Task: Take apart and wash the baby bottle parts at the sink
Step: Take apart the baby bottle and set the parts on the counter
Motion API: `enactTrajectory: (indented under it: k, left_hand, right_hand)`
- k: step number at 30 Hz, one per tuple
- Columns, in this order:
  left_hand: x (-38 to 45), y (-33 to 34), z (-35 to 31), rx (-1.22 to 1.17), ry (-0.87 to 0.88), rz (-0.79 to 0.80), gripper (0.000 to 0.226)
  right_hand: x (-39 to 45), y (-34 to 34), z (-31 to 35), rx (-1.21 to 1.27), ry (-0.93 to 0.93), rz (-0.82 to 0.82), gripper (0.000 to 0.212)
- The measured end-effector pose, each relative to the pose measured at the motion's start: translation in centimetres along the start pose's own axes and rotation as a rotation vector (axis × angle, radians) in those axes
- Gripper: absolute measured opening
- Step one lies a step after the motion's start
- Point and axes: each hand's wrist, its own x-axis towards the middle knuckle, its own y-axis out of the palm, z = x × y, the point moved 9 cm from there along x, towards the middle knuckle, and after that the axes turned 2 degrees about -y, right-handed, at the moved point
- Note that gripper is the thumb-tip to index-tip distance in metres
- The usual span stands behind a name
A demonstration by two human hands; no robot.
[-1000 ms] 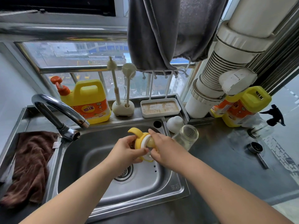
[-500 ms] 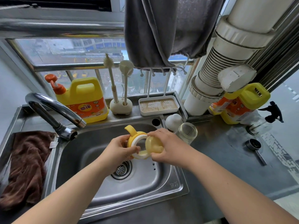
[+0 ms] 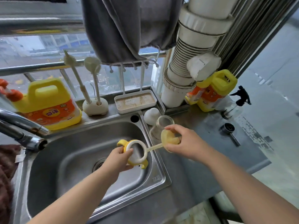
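Brushed stainless sink (image 3: 68,167), rim stamped with two unreadable characters. At its 3 o'clock rim, left hand (image 3: 119,160) grips white-and-yellow handled collar ring (image 3: 136,153); right hand (image 3: 182,143) pinches translucent yellowish nipple-and-straw piece (image 3: 168,139). At 10 o'clock, glossy yellow detergent jug (image 3: 48,104), orange label illegible.

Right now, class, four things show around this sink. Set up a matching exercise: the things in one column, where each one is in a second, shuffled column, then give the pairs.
Things
1. collar ring with yellow handles
2. teat with its straw
3. glass bottle
4. two brushes

Places
A. upright in a white stand on the ledge behind the sink
B. held in the left hand over the basin
C. on the counter right of the sink
D. held in the right hand

Pairs: 1-B, 2-D, 3-C, 4-A
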Motion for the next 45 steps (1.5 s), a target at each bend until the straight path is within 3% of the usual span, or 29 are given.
enactTrajectory:
  k: [6,11,21,24,29,35,37,39,42,45]
  left_hand:
    - [1.1,6.0,1.4,0.024,-0.084,0.051,0.017]
    - [1.9,9.8,1.7,0.085,-0.009,0.042,0.009]
    - [2.4,11.7,1.3,0.018,0.020,-0.266,0.018]
    - [2.7,11.9,1.5,-0.039,-0.015,-0.271,0.020]
    - [3.4,11.9,2.3,-0.172,-0.064,-0.284,0.046]
    - [3.2,11.0,1.9,-0.123,-0.050,-0.254,0.037]
    - [2.2,9.9,0.5,0.073,0.060,-0.333,0.027]
    - [0.3,10.0,-2.1,0.328,0.313,-0.344,0.023]
    - [-2.3,12.7,-4.6,0.542,0.644,-0.147,0.020]
    - [-3.2,14.6,-5.4,0.622,0.739,0.024,0.018]
  right_hand:
    - [-2.4,-3.7,-4.4,0.060,0.077,-0.092,0.049]
    - [-3.4,-6.1,-6.5,0.026,0.080,-0.128,0.053]
    - [-0.5,-6.6,-9.3,0.018,0.055,-0.010,0.053]
    - [0.6,-6.4,-9.5,0.024,0.039,0.023,0.053]
    - [2.3,-5.6,-10.1,-0.028,0.029,0.109,0.057]
    - [2.8,-4.0,-10.6,-0.080,0.024,0.169,0.054]
    - [2.9,-3.4,-10.7,-0.062,0.022,0.184,0.055]
    - [2.8,-3.2,-10.5,-0.043,0.017,0.184,0.057]
    - [2.5,-3.2,-9.9,0.021,0.014,0.166,0.058]
    - [1.7,-3.0,-8.8,0.106,-0.009,0.167,0.049]
